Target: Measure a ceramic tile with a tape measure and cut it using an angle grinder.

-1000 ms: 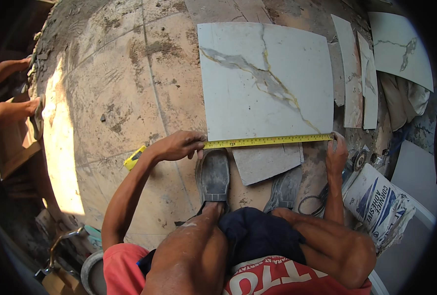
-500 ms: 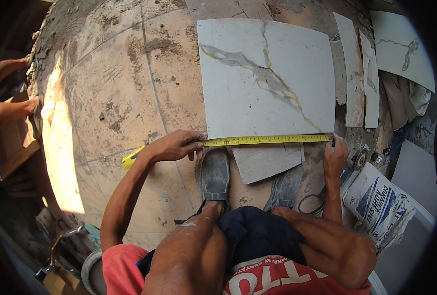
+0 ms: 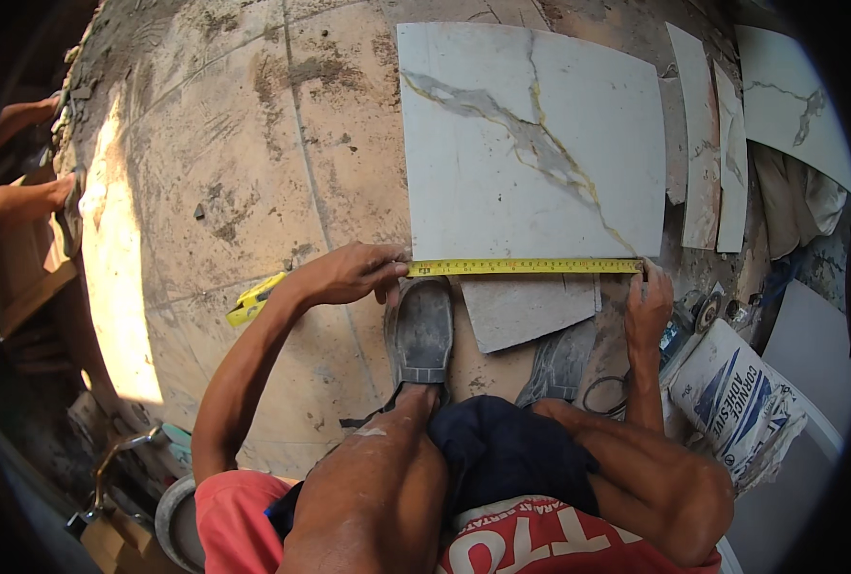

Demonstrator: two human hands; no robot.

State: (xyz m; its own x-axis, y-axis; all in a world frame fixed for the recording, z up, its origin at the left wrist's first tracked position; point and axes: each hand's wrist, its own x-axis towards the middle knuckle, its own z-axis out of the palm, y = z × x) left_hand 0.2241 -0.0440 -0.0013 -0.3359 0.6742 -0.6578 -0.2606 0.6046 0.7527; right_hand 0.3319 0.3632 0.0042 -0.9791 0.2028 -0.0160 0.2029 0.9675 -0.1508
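A white marble-look tile (image 3: 487,191) with grey and gold veins lies on the floor in front of me. Along its near edge stretches the yellow blade of a tape measure (image 3: 521,268). My left hand (image 3: 356,273) pinches the blade at the tile's near left corner. At the near right corner, my right hand (image 3: 649,295) has its fingers closed on the blade's end. The yellow tape case (image 3: 256,298) rests beyond my left wrist, partly hidden by it. Beneath the blade, a broken grey tile piece (image 3: 530,311) lies between my shoes.
Narrow tile strips (image 3: 701,143) and another veined tile (image 3: 794,100) lie at the right. A torn adhesive bag (image 3: 731,392) stands near my right knee, beside what looks like an angle grinder (image 3: 701,314). Another person's legs (image 3: 28,206) show at the far left.
The view has shifted slightly, so the tile appears a little higher and farther right. The tape case looks turned a bit. Both hands keep their hold on the tape.
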